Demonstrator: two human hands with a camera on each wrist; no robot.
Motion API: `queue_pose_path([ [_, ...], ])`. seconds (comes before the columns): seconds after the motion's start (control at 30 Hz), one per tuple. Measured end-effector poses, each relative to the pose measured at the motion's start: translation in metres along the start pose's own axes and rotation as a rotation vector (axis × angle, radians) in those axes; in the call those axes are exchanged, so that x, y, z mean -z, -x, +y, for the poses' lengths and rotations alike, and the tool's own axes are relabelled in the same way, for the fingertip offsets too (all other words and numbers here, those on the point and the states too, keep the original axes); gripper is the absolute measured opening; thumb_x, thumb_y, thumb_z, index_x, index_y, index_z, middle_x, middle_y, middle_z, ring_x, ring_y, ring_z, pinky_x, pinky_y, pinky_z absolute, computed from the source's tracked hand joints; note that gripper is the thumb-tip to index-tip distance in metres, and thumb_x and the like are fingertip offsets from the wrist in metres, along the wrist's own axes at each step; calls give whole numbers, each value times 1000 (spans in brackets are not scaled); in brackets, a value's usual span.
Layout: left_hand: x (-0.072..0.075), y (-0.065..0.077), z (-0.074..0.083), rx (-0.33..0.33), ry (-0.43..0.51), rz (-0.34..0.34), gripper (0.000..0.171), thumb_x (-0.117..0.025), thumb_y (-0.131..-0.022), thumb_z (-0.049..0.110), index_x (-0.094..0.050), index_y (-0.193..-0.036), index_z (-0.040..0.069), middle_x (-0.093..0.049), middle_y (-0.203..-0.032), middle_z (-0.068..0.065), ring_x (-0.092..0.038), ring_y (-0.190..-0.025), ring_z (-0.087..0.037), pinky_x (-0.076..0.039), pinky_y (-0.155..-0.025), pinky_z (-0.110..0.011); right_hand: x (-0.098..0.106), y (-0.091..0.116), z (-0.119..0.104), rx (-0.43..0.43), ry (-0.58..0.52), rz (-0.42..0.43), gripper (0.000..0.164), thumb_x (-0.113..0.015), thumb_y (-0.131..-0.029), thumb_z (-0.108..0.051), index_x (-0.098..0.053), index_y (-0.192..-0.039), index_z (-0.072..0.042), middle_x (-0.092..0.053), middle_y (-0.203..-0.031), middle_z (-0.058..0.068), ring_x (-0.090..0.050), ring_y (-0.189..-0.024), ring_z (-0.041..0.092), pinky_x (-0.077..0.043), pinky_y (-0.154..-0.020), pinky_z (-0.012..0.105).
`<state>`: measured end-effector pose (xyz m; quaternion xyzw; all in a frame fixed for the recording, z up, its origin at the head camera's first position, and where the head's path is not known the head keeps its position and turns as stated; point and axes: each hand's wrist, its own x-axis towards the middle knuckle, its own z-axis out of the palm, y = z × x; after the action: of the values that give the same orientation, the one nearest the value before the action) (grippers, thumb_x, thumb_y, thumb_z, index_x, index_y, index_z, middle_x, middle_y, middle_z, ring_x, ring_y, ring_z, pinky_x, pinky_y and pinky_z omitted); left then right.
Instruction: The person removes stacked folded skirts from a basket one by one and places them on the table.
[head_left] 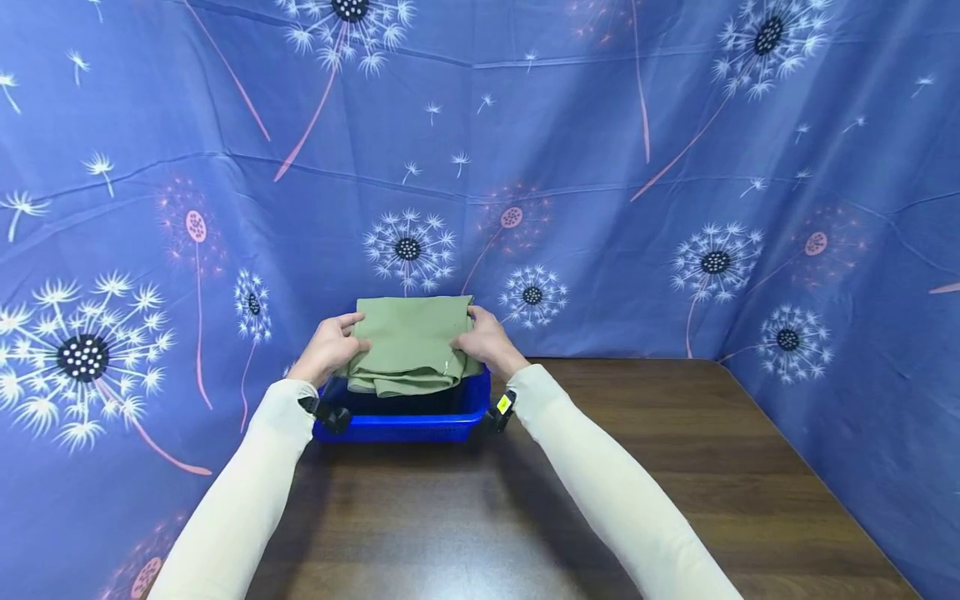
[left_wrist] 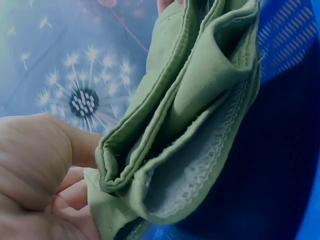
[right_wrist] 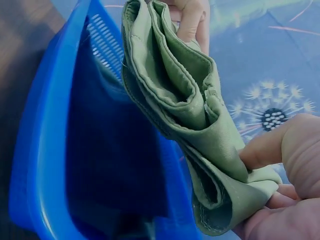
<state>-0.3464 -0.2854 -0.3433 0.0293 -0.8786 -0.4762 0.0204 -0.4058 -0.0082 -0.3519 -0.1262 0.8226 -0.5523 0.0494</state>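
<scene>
A folded green cloth garment (head_left: pixel 411 337), with stitched hems and several layers, is held up over a blue plastic basket (head_left: pixel 405 428). My left hand (head_left: pixel 327 347) pinches its left edge, thumb in front and fingers behind. On the opposite edge my right hand (head_left: pixel 486 340) pinches it the same way. In the left wrist view the folded layers of the garment (left_wrist: pixel 200 95) hang partly open at the lower edge. The right wrist view shows the garment (right_wrist: pixel 200 120) beside the basket's rim (right_wrist: pixel 50 150), with dark cloth-like material low inside the basket.
The basket stands on a brown wooden table (head_left: pixel 637 467), near its back left. A blue curtain (head_left: pixel 570 125) with dandelion prints hangs close behind the basket and along both sides. Wrist cameras (head_left: pixel 335 417) are strapped on both wrists, close to the basket's rim.
</scene>
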Motion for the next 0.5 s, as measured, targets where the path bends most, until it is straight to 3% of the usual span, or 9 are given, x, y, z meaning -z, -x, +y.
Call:
queue_pose_path([
  [0.3, -18, 7, 35, -10, 93, -28, 74, -66, -98, 14, -31, -164, 15, -24, -169, -18, -19, -158, -35, -31, -122, -52, 45, 20, -8, -36, -74, -37, 85, -73, -88, -1, -31, -162, -12, -61, -137, 17, -68, -108, 30, -62, -79, 38],
  [0.5, -37, 11, 56, -37, 145, -20, 75, -68, -96, 12, -34, -163, 13, -28, -168, -18, -20, -158, -33, -31, -122, -49, 73, 35, -9, -21, -55, -21, 83, -73, -90, -2, -31, -161, -14, -61, -134, 17, -70, -103, 30, -62, -77, 38],
])
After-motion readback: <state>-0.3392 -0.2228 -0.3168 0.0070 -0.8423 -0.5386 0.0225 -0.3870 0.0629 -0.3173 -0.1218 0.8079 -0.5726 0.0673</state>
